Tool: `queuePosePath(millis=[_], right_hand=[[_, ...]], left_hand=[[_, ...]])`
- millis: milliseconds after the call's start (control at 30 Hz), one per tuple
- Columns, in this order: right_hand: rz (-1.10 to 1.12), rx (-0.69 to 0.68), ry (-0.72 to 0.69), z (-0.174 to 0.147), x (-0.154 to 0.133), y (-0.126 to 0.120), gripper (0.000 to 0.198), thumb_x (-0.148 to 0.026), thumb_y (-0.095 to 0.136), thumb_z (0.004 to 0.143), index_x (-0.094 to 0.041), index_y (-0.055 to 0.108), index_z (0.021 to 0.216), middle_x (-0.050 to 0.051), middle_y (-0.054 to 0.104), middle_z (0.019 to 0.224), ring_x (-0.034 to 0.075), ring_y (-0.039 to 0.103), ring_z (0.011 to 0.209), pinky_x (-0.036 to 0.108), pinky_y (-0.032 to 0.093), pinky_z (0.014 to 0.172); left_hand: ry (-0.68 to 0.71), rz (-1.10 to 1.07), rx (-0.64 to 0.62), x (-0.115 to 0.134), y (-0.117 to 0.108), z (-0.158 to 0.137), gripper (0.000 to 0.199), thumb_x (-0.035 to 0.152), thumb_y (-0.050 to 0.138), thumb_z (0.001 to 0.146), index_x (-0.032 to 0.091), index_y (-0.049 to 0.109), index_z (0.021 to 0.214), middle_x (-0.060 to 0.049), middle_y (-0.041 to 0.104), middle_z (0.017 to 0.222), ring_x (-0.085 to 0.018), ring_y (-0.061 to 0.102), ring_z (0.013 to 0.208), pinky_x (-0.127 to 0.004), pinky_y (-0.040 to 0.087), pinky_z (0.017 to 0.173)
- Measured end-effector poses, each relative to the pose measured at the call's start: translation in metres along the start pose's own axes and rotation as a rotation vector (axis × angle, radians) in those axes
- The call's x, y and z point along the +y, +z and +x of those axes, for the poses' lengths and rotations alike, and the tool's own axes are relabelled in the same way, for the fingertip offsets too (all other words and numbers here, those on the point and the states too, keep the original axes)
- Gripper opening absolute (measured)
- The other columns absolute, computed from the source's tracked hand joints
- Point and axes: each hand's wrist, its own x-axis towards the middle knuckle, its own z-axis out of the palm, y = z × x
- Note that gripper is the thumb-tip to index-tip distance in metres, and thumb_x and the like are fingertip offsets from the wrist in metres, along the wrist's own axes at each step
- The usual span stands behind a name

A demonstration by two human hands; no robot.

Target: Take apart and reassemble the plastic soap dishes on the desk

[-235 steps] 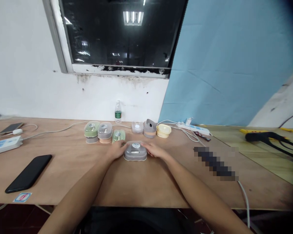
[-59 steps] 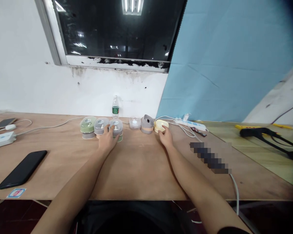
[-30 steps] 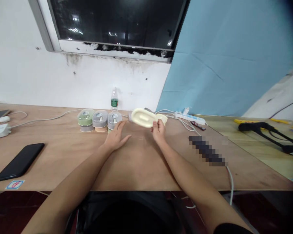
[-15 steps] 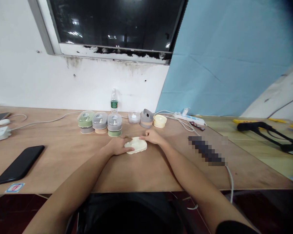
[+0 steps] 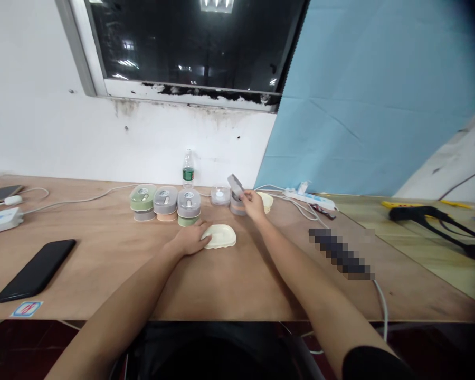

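Note:
My left hand (image 5: 190, 239) holds the left edge of a cream oval plastic piece (image 5: 222, 236) lying flat on the table, thumb in front and fingers behind. My right hand (image 5: 254, 205) pinches a thin grey plastic piece (image 5: 235, 184), tilted above a stack of grey and peach rings (image 5: 237, 207). Partly behind that hand sits a stack of cream oval pieces (image 5: 266, 201). Left of the rings is a clear round-cornered cover (image 5: 220, 196). Assembled boxes with clear lids stand in stacks: a green one (image 5: 143, 197) and two grey ones (image 5: 165, 199).
A water bottle (image 5: 188, 170) stands against the wall. A black phone (image 5: 36, 270) lies at left. White power strips (image 5: 309, 198) and cables run along both sides. A blurred-out dark object (image 5: 340, 254) is at right, with a black frame-like object (image 5: 439, 227) beyond.
My right hand has left the cream piece, reached away from me to the ring stack and taken hold of the grey piece. My left hand stays on the cream piece.

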Motion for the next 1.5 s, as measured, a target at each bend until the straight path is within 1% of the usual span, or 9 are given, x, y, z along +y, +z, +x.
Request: queuePosePath(millis=[133,267,367,500,767,1000,1300,1400,1500], right_hand=[[0.180,0.008,-0.058,-0.031,-0.017,-0.008,0.041,-0.047,0.072,0.064,-0.024,0.047,0.087,-0.009,0.040,0.055,0.012,0.038,0.050,0.023,0.032,0.049],[0.233,-0.047,-0.102,-0.065,-0.027,-0.018,0.038,-0.050,0.068,0.070,-0.024,0.047,0.089,-0.004,0.047,0.064,0.013,0.042,0.057,0.024,0.034,0.052],[0.207,-0.117,-0.058,-0.079,-0.029,-0.020,0.038,-0.058,0.059,0.076,-0.023,0.051,0.088,-0.001,0.049,0.066,0.014,0.042,0.058,0.025,0.034,0.052],[0.158,-0.232,-0.027,-0.081,-0.027,-0.015,0.046,-0.065,0.053,0.077,-0.020,0.053,0.070,-0.001,0.048,0.060,0.014,0.042,0.057,0.025,0.032,0.053],[0.074,-0.535,0.111,-0.079,-0.016,-0.010,0.055,-0.069,0.048,0.079,-0.017,0.061,0.067,0.001,0.059,0.061,0.016,0.051,0.062,0.027,0.038,0.060],[-0.194,-0.388,0.048,-0.082,0.003,0.005,0.051,-0.054,0.072,0.065,-0.016,0.064,0.098,-0.001,0.059,0.066,0.015,0.053,0.062,0.024,0.038,0.057],[-0.533,-0.324,-0.134,-0.047,-0.030,0.018,0.038,-0.040,0.055,0.085,-0.019,0.060,0.117,0.006,0.068,0.087,0.021,0.061,0.081,0.029,0.043,0.072],[-0.700,-0.386,-0.185,-0.022,-0.038,0.034,0.047,-0.035,0.049,0.089,-0.019,0.048,0.133,0.011,0.068,0.107,0.026,0.062,0.097,0.033,0.043,0.080],[-0.864,-0.487,-0.153,-0.007,-0.035,0.048,0.042,-0.033,0.047,0.089,-0.016,0.051,0.128,0.017,0.065,0.113,0.030,0.061,0.102,0.037,0.043,0.081]], left_hand=[[-0.055,-0.019,0.029,0.005,-0.004,0.001,0.058,0.048,0.044,0.091,0.020,0.037,0.141,-0.015,0.050,0.134,-0.030,0.058,0.112,-0.044,0.047,0.092],[-0.123,-0.139,0.200,0.011,-0.013,0.000,0.075,0.055,0.040,0.092,0.017,0.013,0.150,-0.016,0.049,0.136,-0.030,0.051,0.121,-0.044,0.042,0.098],[-0.139,-0.227,0.314,0.015,-0.020,-0.002,0.076,0.053,0.040,0.093,0.016,0.008,0.150,-0.013,0.059,0.124,-0.027,0.060,0.106,-0.039,0.046,0.090],[-0.169,-0.236,0.358,0.019,-0.025,-0.004,0.069,0.051,0.044,0.092,0.017,0.021,0.148,-0.005,0.067,0.092,-0.023,0.064,0.083,-0.032,0.047,0.074],[-0.283,-0.214,0.322,0.017,-0.020,-0.001,0.047,0.054,0.041,0.092,0.017,0.054,0.119,-0.001,0.063,0.068,-0.020,0.063,0.069,-0.028,0.042,0.062],[-0.455,0.048,0.019,0.012,-0.005,0.007,0.031,0.034,0.046,0.087,0.020,0.054,0.114,-0.010,0.068,0.100,-0.027,0.064,0.094,-0.034,0.047,0.073],[-0.475,0.044,-0.015,0.006,-0.006,0.008,0.034,0.035,0.047,0.083,0.022,0.053,0.114,-0.010,0.068,0.105,-0.028,0.063,0.097,-0.035,0.048,0.076],[-0.471,0.038,-0.015,0.006,-0.010,0.007,0.034,0.034,0.049,0.081,0.021,0.054,0.112,-0.010,0.068,0.103,-0.027,0.064,0.096,-0.035,0.048,0.075],[-0.467,0.041,-0.011,0.006,-0.013,0.005,0.033,0.032,0.051,0.079,0.021,0.055,0.110,-0.009,0.069,0.102,-0.027,0.064,0.094,-0.033,0.048,0.074]])
